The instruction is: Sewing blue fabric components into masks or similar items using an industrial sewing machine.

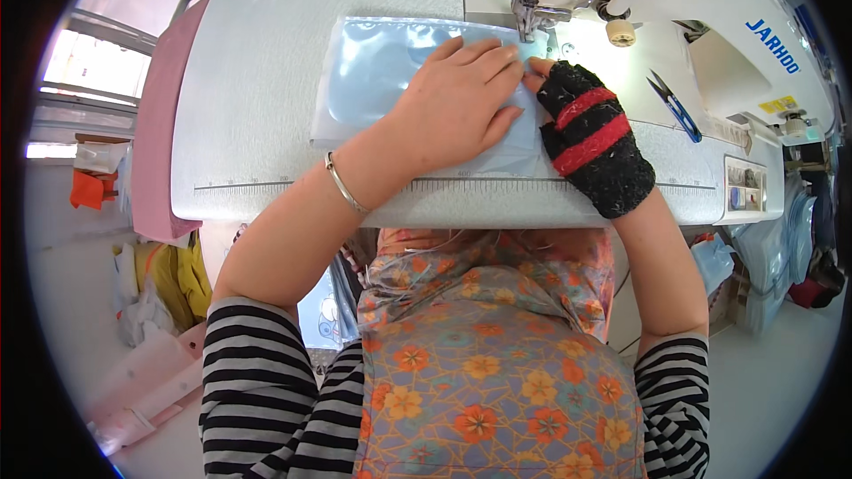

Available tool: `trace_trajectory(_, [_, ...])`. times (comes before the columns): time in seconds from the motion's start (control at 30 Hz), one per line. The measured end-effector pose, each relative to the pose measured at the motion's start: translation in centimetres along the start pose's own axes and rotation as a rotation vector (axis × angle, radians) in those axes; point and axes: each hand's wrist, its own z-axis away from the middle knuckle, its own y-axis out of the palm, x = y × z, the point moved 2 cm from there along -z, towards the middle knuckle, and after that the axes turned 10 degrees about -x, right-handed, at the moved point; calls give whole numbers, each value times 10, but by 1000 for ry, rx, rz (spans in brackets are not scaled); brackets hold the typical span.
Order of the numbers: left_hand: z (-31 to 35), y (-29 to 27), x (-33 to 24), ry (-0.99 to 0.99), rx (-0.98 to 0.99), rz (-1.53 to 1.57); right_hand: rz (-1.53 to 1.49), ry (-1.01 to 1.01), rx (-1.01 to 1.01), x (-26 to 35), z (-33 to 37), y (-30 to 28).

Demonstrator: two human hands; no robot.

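A pale blue, shiny plastic pouch with a clear edge lies flat on the sewing machine table, its far right corner by the presser foot. Palm down, my left hand rests on the pouch with its fingers stretched toward the foot. My right hand wears a black fingerless glove with red stripes. Its thumb and forefinger close at the pouch's right edge, just in front of the foot; the other fingers curl under, partly hidden.
The white sewing machine fills the far right. Blue-handled thread snips lie right of my gloved hand. A ruler strip runs along the table's front edge, and a small tray is set into its right corner. Pink cloth covers the left side.
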Motion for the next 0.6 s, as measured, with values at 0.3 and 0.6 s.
trace_trajectory(0.3, [-3,3,-2,31,-15,-25,17,-6,4,0,2,-2])
trace_trajectory(0.6, [-12,7,14,31,-39,20,19,-14,-6,0,-5,-5])
